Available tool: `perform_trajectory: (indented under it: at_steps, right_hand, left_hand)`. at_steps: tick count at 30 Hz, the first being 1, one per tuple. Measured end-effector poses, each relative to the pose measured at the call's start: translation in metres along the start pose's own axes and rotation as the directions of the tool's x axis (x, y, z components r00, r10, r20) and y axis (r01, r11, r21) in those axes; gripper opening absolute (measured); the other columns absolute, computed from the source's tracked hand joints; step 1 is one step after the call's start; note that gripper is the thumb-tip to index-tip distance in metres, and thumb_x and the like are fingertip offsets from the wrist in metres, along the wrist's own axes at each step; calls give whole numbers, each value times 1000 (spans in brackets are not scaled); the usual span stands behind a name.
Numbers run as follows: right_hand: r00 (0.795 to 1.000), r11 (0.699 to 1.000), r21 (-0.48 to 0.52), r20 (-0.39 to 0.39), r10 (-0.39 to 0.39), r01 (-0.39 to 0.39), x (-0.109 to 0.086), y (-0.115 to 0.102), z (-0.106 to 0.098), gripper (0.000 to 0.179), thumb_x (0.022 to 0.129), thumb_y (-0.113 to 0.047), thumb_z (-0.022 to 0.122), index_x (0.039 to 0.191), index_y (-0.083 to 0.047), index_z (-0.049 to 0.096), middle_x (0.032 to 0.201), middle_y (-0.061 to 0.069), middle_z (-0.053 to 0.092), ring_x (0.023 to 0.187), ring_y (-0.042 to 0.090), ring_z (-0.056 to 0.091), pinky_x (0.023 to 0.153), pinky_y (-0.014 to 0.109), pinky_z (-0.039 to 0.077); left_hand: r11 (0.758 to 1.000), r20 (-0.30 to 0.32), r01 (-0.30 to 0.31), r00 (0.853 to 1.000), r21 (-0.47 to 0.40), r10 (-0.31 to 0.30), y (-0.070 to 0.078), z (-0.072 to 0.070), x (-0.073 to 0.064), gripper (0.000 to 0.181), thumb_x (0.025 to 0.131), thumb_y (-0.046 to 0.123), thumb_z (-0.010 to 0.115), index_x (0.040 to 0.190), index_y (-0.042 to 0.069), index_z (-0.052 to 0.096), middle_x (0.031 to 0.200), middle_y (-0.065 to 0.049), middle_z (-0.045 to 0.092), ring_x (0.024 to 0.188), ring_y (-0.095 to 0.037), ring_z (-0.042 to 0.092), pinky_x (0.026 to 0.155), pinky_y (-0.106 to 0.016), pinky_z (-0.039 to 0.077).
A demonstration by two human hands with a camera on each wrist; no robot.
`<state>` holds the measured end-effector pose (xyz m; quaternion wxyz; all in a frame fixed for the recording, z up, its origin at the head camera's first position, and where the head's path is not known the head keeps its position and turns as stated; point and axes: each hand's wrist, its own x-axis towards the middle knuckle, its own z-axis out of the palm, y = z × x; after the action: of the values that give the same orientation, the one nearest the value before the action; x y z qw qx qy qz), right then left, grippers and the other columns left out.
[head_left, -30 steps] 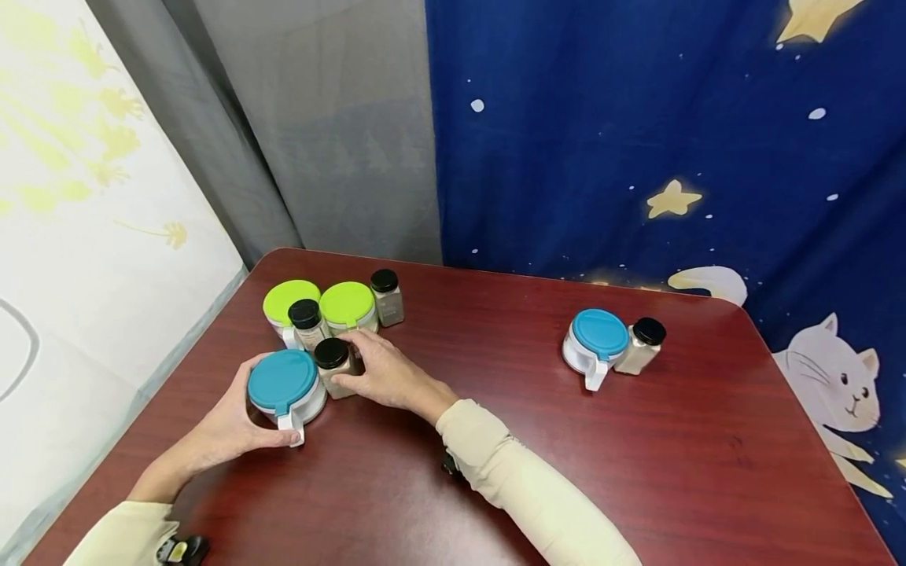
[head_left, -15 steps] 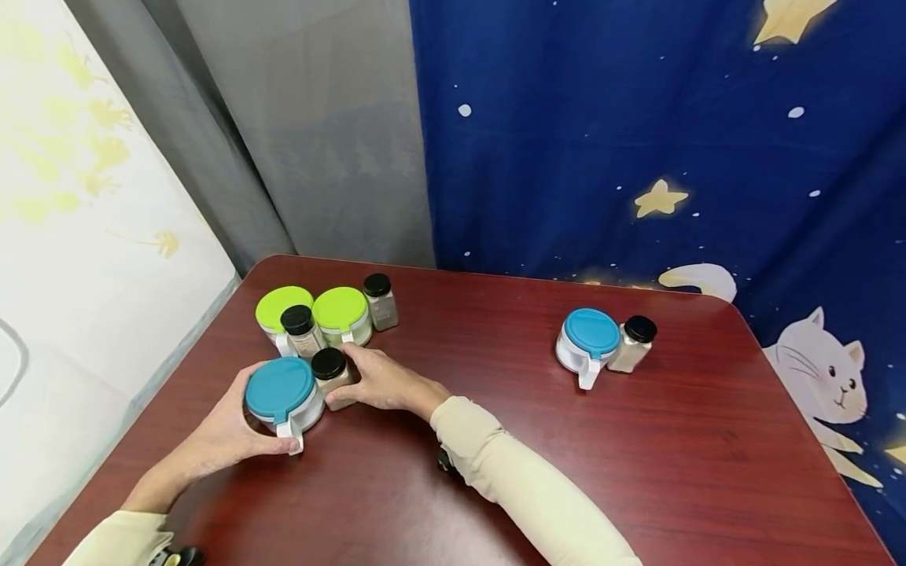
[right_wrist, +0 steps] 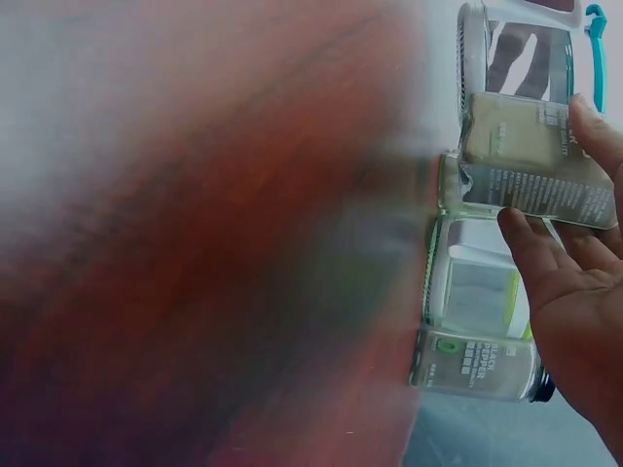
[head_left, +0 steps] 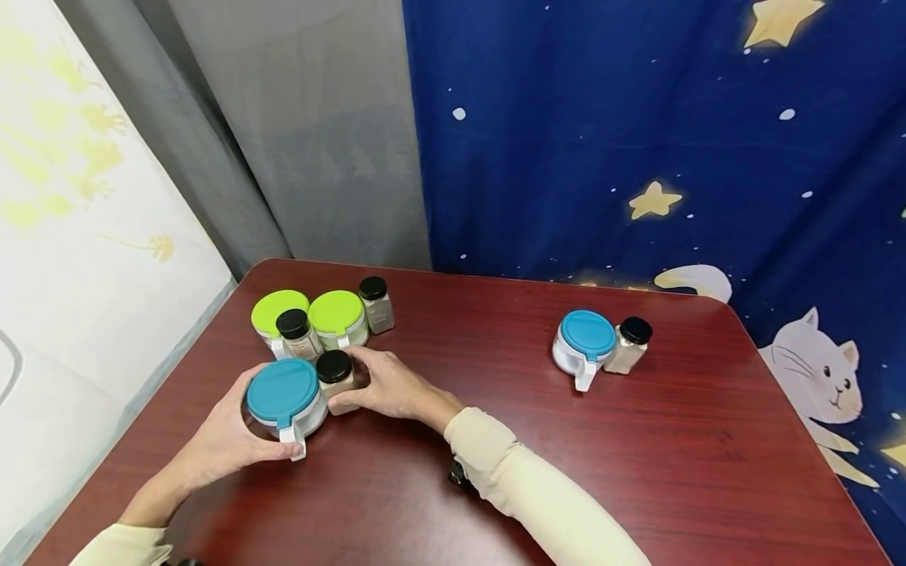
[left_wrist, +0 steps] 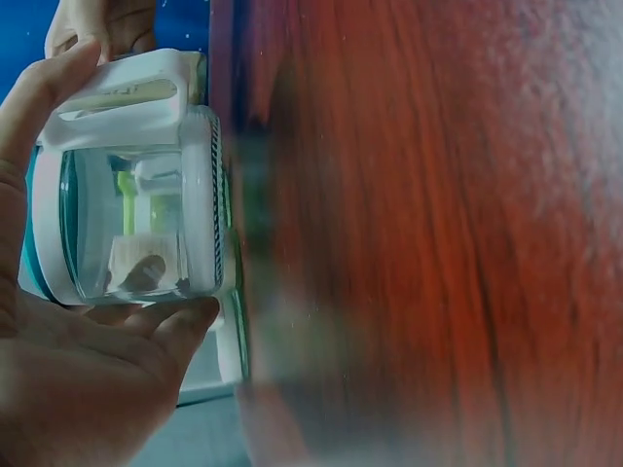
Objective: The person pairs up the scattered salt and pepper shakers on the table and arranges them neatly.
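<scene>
My left hand (head_left: 222,432) grips a clear jar with a blue lid (head_left: 283,389), its fingers around the far left side and its thumb at the white handle (left_wrist: 117,126). Beside the jar, my right hand (head_left: 396,385) holds a square spice bottle with a black cap (head_left: 334,366), thumb on one side and fingers on the other. In the right wrist view, pale contents show in this bottle (right_wrist: 516,146), which stands right against the jar. Just behind are two jars with green lids (head_left: 336,312) and another black-capped spice bottle (head_left: 299,334).
A black pepper bottle (right_wrist: 477,365) stands at the right end of the green-lidded pair. Further right on the red-brown table (head_left: 637,464) are a second blue-lidded jar (head_left: 587,334) and a black-capped bottle (head_left: 628,346). Curtains (head_left: 495,157) hang behind the table's far edge.
The blue-lidded jar and the spice bottle have shifted slightly right, relative to the green-lidded jars, with both hands still holding them. The head view has tilted a little.
</scene>
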<state>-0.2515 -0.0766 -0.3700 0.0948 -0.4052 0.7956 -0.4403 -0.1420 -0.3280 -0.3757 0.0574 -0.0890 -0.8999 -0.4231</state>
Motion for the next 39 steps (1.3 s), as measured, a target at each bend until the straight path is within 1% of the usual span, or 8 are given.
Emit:
perform_trajectory:
  at_steps: [5, 12, 17, 21, 25, 29, 33, 39]
  right_hand:
    - [1000, 999, 42, -25, 4, -3, -12, 1, 1, 61, 81, -31, 89, 131, -11, 62, 110, -12, 66, 99, 0, 58, 90, 17, 46]
    - [996, 997, 49, -73, -59, 62, -26, -7, -5, 60, 79, -26, 91, 129, -9, 64, 111, -9, 69, 98, 0, 60, 90, 22, 50]
    - [995, 997, 22, -73, -68, 70, -32, -8, -9, 61, 79, -27, 90, 131, -8, 63, 113, -8, 69, 100, -1, 61, 90, 18, 48]
    - [994, 995, 59, -75, -74, 79, -36, -7, -11, 60, 79, -24, 91, 130, -7, 63, 113, -7, 69, 101, -1, 62, 90, 17, 48]
    - [992, 988, 122, -90, -87, 98, -39, -8, -13, 58, 79, -18, 90, 129, -6, 64, 113, -5, 70, 102, -1, 63, 92, 21, 50]
    - [992, 985, 151, -104, -69, 85, -44, -7, -17, 57, 79, -17, 91, 128, -6, 64, 113, -3, 70, 103, 0, 64, 92, 23, 50]
    - [994, 988, 145, -103, -46, 61, -50, -7, -21, 57, 78, -17, 91, 128, -7, 64, 114, -5, 70, 103, 2, 64, 92, 22, 50]
    - [993, 987, 147, -111, -48, 64, -58, -5, -27, 56, 79, -14, 91, 128, -8, 64, 112, -4, 71, 102, 2, 64, 93, 27, 51]
  left_hand:
    - [999, 16, -13, 1000, -31, 13, 4, 7, -6, 111, 64, 18, 99, 153, 10, 33, 134, -3, 53, 113, -5, 51, 89, -19, 45]
    - [1000, 16, -12, 1000, -22, 12, 18, 10, -11, 112, 64, 21, 99, 154, 16, 33, 135, 0, 53, 114, -6, 51, 90, -21, 45]
    - [999, 23, -19, 1000, -39, 20, 23, 13, -11, 113, 63, 21, 100, 154, 15, 32, 135, 1, 53, 115, -6, 52, 91, -20, 44]
    - [999, 32, -19, 999, -37, 21, 25, 16, -10, 114, 64, 22, 99, 154, 15, 31, 135, 1, 52, 116, -7, 52, 92, -23, 45]
    - [999, 28, -22, 999, -28, 23, 29, 16, -7, 113, 64, 23, 99, 154, 17, 32, 135, 1, 53, 116, -8, 52, 92, -27, 47]
    - [998, 40, -38, 998, -56, 40, 35, 19, -4, 112, 64, 22, 100, 154, 19, 33, 135, 2, 53, 117, -10, 52, 92, -27, 48]
    - [993, 62, -61, 996, -99, 67, 39, 23, 0, 111, 64, 20, 100, 153, 19, 34, 136, 4, 53, 118, -12, 53, 94, -25, 46]
    - [991, 71, -73, 994, -109, 81, 42, 29, 4, 111, 63, 21, 100, 152, 22, 34, 136, 5, 53, 118, -13, 53, 94, -27, 47]
